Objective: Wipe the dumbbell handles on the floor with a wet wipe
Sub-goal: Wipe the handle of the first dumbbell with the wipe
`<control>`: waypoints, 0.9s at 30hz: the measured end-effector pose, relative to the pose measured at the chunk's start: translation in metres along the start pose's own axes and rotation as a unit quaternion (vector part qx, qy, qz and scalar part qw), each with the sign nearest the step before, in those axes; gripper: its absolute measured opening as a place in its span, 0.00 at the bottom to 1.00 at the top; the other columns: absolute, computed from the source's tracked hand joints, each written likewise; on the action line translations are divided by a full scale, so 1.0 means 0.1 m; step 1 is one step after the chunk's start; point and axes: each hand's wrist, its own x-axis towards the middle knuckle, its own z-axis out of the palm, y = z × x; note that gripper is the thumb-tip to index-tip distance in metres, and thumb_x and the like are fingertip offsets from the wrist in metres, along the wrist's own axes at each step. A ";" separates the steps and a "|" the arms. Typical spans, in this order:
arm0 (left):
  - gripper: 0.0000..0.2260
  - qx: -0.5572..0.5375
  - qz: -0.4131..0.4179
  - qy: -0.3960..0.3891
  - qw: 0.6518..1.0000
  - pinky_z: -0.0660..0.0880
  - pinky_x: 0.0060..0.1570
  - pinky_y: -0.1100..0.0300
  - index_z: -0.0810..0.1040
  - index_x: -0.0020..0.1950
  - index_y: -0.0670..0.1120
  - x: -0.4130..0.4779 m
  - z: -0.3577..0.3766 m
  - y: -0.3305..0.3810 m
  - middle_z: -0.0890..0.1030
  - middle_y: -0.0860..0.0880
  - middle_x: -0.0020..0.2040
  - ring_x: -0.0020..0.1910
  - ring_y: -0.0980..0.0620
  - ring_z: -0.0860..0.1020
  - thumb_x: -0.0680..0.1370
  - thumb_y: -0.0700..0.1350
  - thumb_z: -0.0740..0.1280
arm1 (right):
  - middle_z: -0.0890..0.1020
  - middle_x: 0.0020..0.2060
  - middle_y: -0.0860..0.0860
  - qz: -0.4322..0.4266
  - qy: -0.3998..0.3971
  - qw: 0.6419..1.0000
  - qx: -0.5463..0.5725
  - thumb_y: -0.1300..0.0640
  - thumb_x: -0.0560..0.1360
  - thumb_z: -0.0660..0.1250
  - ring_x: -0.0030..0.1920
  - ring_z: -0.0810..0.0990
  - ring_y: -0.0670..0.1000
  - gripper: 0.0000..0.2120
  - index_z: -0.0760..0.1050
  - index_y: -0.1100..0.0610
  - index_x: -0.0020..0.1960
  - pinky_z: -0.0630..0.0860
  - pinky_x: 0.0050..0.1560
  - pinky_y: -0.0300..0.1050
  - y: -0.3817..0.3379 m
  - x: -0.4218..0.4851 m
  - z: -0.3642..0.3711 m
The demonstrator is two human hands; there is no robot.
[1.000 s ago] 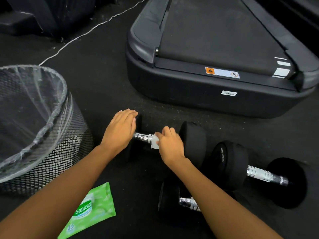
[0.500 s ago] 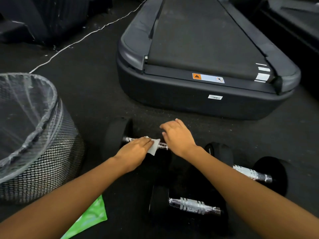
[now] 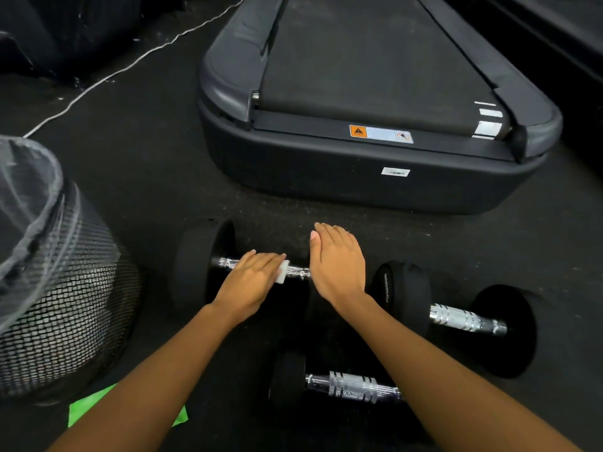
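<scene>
bin (image 3: 65, 288) left, treadmill (image 3: 359, 187) ahead, bare floor (image 3: 156, 177) between

Two arms show. The left forearm (image 3: 156, 380) and the right forearm (image 3: 440, 363) are bare all the way down, with smooth skin. The left hand (image 3: 253, 282) and the right hand (image 3: 339, 265) are bare too. The fingers (image 3: 330, 235) are long and thin. The thumbnail (image 3: 314, 235) on the right hand is short and neat.
</scene>
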 end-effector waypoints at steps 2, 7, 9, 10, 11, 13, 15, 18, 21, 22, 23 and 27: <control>0.19 -0.011 -0.005 -0.017 1.000 0.50 0.70 0.60 0.67 0.70 0.45 0.09 0.02 0.00 0.73 0.49 0.66 0.66 0.52 0.69 0.82 0.49 0.49 | 0.77 0.62 0.54 0.000 0.002 1.000 -0.002 0.50 0.80 0.44 0.65 0.72 0.52 0.25 0.71 0.59 0.65 0.61 0.69 0.48 0.00 0.01 0.01; 0.15 -0.030 0.036 -0.051 0.998 0.56 0.66 0.60 0.70 0.66 0.44 0.30 0.08 0.23 0.76 0.47 0.62 0.61 0.49 0.72 0.80 0.41 0.59 | 0.78 0.60 0.54 -0.002 0.013 1.000 -0.001 0.48 0.78 0.39 0.64 0.73 0.52 0.30 0.73 0.60 0.64 0.63 0.68 0.49 0.01 0.01 0.02; 0.15 -0.038 0.054 -0.047 0.997 0.55 0.67 0.60 0.70 0.67 0.44 0.27 0.04 0.20 0.76 0.48 0.63 0.62 0.50 0.72 0.81 0.43 0.57 | 0.78 0.61 0.55 -0.002 0.006 1.000 0.004 0.49 0.79 0.41 0.64 0.73 0.53 0.28 0.73 0.60 0.64 0.62 0.69 0.48 0.02 0.01 0.01; 0.16 -0.042 0.051 -0.052 0.996 0.54 0.68 0.60 0.70 0.68 0.44 0.26 0.00 0.15 0.75 0.48 0.64 0.64 0.51 0.71 0.82 0.45 0.56 | 0.78 0.61 0.55 -0.001 0.003 1.000 0.006 0.50 0.79 0.42 0.65 0.72 0.53 0.27 0.72 0.60 0.65 0.61 0.69 0.48 0.03 0.01 0.01; 0.16 -0.045 0.044 -0.060 0.996 0.52 0.69 0.60 0.69 0.68 0.45 0.23 -0.04 0.08 0.74 0.49 0.65 0.65 0.53 0.70 0.82 0.46 0.54 | 0.77 0.62 0.55 0.001 0.001 1.000 0.009 0.50 0.79 0.43 0.65 0.72 0.53 0.26 0.72 0.60 0.65 0.60 0.69 0.48 0.04 0.01 0.01; 0.17 -0.049 0.018 -0.083 0.995 0.51 0.69 0.61 0.70 0.68 0.46 0.21 -0.11 -0.04 0.74 0.50 0.66 0.65 0.55 0.69 0.82 0.49 0.52 | 0.77 0.62 0.55 0.004 0.002 1.000 0.018 0.50 0.79 0.43 0.66 0.71 0.53 0.26 0.72 0.60 0.65 0.60 0.70 0.47 0.04 0.01 0.01; 0.17 -0.043 -0.010 -0.106 0.993 0.53 0.68 0.60 0.72 0.66 0.46 0.25 -0.12 -0.06 0.76 0.49 0.63 0.63 0.54 0.71 0.82 0.49 0.51 | 0.76 0.63 0.55 0.011 -0.001 1.000 0.029 0.50 0.79 0.44 0.67 0.70 0.52 0.25 0.71 0.60 0.66 0.59 0.70 0.47 0.03 0.01 0.01; 0.16 0.028 -0.026 -0.131 0.991 0.63 0.63 0.55 0.75 0.56 0.43 0.40 -0.07 0.06 0.80 0.45 0.54 0.55 0.47 0.76 0.83 0.48 0.50 | 0.77 0.62 0.55 0.018 0.003 0.999 0.036 0.51 0.79 0.45 0.66 0.71 0.53 0.24 0.72 0.61 0.65 0.61 0.70 0.48 0.03 0.01 0.02; 0.17 0.021 -0.007 -0.123 0.992 0.61 0.63 0.56 0.75 0.56 0.43 0.45 -0.04 0.11 0.80 0.45 0.54 0.54 0.48 0.76 0.83 0.48 0.49 | 0.78 0.61 0.56 0.013 0.005 0.999 0.034 0.52 0.80 0.46 0.65 0.72 0.53 0.23 0.73 0.61 0.64 0.62 0.70 0.48 0.03 0.01 0.02; 0.17 -0.008 -0.002 -0.129 0.992 0.58 0.65 0.57 0.75 0.59 0.44 0.43 -0.07 0.09 0.79 0.46 0.56 0.57 0.49 0.75 0.83 0.49 0.49 | 0.78 0.60 0.55 0.012 0.004 0.999 0.033 0.52 0.80 0.46 0.64 0.72 0.53 0.23 0.73 0.61 0.63 0.63 0.69 0.49 0.03 0.02 0.02; 0.17 -0.033 0.001 -0.142 0.989 0.56 0.66 0.58 0.74 0.62 0.46 0.41 -0.09 0.05 0.78 0.48 0.59 0.59 0.51 0.74 0.83 0.49 0.49 | 0.78 0.60 0.55 0.011 0.006 0.999 0.033 0.52 0.80 0.46 0.64 0.73 0.53 0.23 0.73 0.61 0.63 0.63 0.69 0.49 0.04 0.02 0.03; 0.20 -0.010 -0.029 -0.177 0.984 0.59 0.65 0.55 0.74 0.62 0.47 0.39 -0.16 -0.09 0.79 0.47 0.57 0.59 0.49 0.74 0.82 0.54 0.49 | 0.79 0.58 0.55 0.008 0.020 0.999 0.032 0.52 0.80 0.46 0.62 0.74 0.53 0.23 0.74 0.61 0.62 0.65 0.68 0.49 0.03 0.02 0.04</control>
